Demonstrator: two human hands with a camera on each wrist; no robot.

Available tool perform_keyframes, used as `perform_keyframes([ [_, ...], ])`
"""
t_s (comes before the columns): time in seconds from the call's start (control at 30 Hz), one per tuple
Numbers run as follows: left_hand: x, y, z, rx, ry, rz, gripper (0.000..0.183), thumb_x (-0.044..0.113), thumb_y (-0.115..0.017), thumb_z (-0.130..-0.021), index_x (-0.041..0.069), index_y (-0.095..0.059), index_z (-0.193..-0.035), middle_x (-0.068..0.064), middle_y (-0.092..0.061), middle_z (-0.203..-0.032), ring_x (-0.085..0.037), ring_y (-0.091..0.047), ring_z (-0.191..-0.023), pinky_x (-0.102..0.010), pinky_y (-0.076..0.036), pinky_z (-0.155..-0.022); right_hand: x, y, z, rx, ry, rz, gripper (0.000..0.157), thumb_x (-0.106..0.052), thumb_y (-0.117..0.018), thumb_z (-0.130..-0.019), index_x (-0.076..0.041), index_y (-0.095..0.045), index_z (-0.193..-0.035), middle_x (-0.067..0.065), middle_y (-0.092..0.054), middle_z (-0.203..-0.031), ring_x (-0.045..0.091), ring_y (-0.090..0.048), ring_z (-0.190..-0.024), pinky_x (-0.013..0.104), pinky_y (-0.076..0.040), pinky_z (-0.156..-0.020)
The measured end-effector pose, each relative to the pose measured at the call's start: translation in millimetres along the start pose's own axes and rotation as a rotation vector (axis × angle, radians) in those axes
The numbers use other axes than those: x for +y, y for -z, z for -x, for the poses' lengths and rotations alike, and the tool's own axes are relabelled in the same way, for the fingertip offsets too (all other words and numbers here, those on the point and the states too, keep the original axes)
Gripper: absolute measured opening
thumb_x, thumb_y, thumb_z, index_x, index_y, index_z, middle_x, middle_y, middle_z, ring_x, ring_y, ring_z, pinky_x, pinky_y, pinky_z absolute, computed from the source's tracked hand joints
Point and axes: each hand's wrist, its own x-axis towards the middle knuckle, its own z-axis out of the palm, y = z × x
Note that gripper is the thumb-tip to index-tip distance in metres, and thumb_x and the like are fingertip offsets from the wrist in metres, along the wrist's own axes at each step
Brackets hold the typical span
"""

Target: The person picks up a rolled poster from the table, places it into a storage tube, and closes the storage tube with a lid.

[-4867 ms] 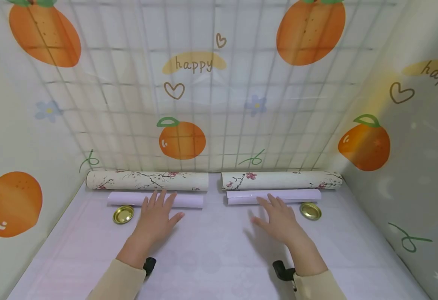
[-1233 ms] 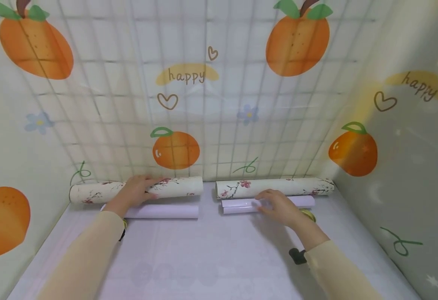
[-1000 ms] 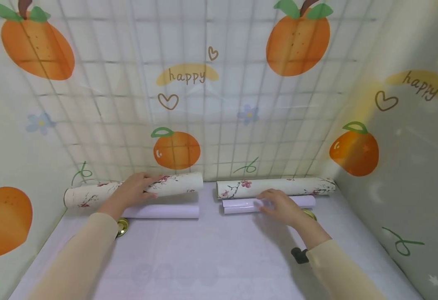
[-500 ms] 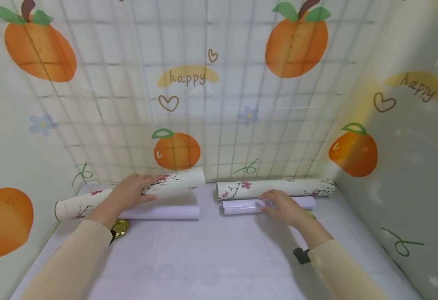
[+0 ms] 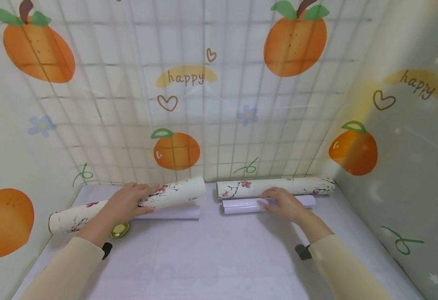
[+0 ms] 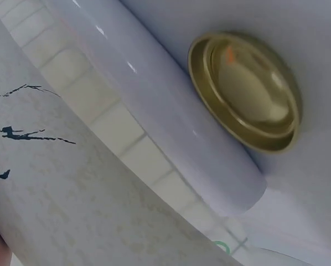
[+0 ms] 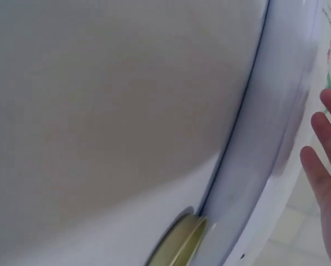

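My left hand (image 5: 126, 202) grips a white wallpaper roll (image 5: 183, 192) printed with plum-blossom branches. The roll slants, its left end nearer me, and passes above a plain white roll (image 5: 177, 213) that it partly covers. Close to my left wrist lies a round gold jar lid (image 5: 120, 229), hollow side up; the left wrist view shows this lid (image 6: 248, 91) beside the plain roll (image 6: 154, 100). My right hand (image 5: 284, 206) is over another plain white roll (image 5: 241, 206), with loosely bent fingers. In the right wrist view its fingers (image 7: 326, 138) are spread and hold nothing.
A second blossom-printed roll (image 5: 271, 187) lies along the back wall at right. Another gold lid (image 7: 179, 244), mostly hidden by my right arm in the head view, sits against the right plain roll. Fruit-printed sheeting (image 5: 175, 151) encloses the pale tabletop (image 5: 204, 258).
My left hand went from above the plain roll to the left blossom roll, took hold, and brought it off the back wall toward me, left end swinging nearer. My right hand shifted slightly.
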Motion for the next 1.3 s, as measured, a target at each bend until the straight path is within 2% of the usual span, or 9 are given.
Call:
perform_keyframes([
  [0.1, 4.2, -1.2, 7.0, 0.005, 0.014, -0.001, 0.076, 0.061, -0.067, -0.086, 0.034, -0.042, -0.153, -0.007, -0.059, -0.138, -0.035, -0.051, -0.124, -0.057, -0.046, -0.1, 5.1, -1.3, -0.5, 0.0, -0.003, -0.01, 0.028, -0.014, -0.075, -0.09, -0.004, -0.071, -0.116, 0.015, -0.065, -0.122, 0.04, -0.057, -0.118, 0.058, -0.042, -0.103],
  [0.3, 8.3, -5.8, 18.9, 0.024, 0.009, -0.011, 0.075, 0.058, -0.07, -0.086, 0.034, -0.045, -0.151, -0.002, -0.063, -0.131, -0.029, -0.054, -0.113, -0.05, -0.052, -0.09, 16.3, -6.9, -3.1, 0.001, 0.012, -0.025, 0.028, -0.012, -0.076, -0.089, -0.004, -0.071, -0.115, 0.014, -0.066, -0.121, 0.039, -0.058, -0.118, 0.056, -0.042, -0.105],
  [0.5, 10.5, -9.4, 26.2, 0.028, 0.004, -0.003, 0.074, 0.062, -0.066, -0.087, 0.036, -0.043, -0.152, 0.001, -0.063, -0.129, -0.027, -0.054, -0.112, -0.049, -0.05, -0.092, 21.3, -10.5, -3.8, -0.003, 0.018, -0.055, 0.026, -0.011, -0.075, -0.088, -0.006, -0.073, -0.114, 0.012, -0.068, -0.119, 0.038, -0.06, -0.114, 0.056, -0.045, -0.102],
  [0.67, 12.6, -12.3, 29.1, 0.018, -0.011, 0.001, 0.073, 0.059, -0.068, -0.086, 0.036, -0.044, -0.152, 0.0, -0.064, -0.128, -0.027, -0.055, -0.111, -0.048, -0.05, -0.094, 23.0, -13.1, -6.4, -0.015, 0.026, -0.07, 0.027, -0.007, -0.075, -0.088, -0.005, -0.072, -0.114, 0.015, -0.068, -0.119, 0.039, -0.06, -0.115, 0.057, -0.045, -0.101],
  [0.97, 15.0, -17.7, 34.9, 0.022, -0.008, 0.001, 0.073, 0.063, -0.066, -0.086, 0.036, -0.046, -0.151, 0.0, -0.065, -0.126, -0.027, -0.056, -0.109, -0.049, -0.051, -0.092, 23.2, -16.9, -9.9, 0.018, 0.13, -0.09, 0.031, 0.004, -0.077, -0.082, -0.001, -0.072, -0.112, 0.017, -0.069, -0.115, 0.04, -0.062, -0.11, 0.059, -0.046, -0.098],
  [1.1, 15.7, -19.9, 36.2, 0.023, -0.01, 0.011, 0.074, 0.055, -0.073, -0.085, 0.035, -0.047, -0.15, 0.0, -0.065, -0.125, -0.028, -0.056, -0.109, -0.048, -0.051, -0.091, 21.3, -17.2, -8.9, 0.019, 0.123, -0.092, 0.034, 0.006, -0.077, -0.08, -0.002, -0.072, -0.113, 0.017, -0.068, -0.115, 0.04, -0.061, -0.11, 0.058, -0.046, -0.098],
  [1.3, 17.8, -22.2, 36.4, 0.009, -0.012, 0.026, 0.075, 0.049, -0.077, -0.083, 0.034, -0.046, -0.151, -0.001, -0.065, -0.125, -0.028, -0.056, -0.109, -0.047, -0.051, -0.091, 17.7, -16.5, -7.1, 0.006, 0.066, -0.048, 0.037, 0.003, -0.08, -0.079, -0.007, -0.072, -0.113, 0.013, -0.065, -0.117, 0.037, -0.06, -0.112, 0.056, -0.047, -0.098],
])
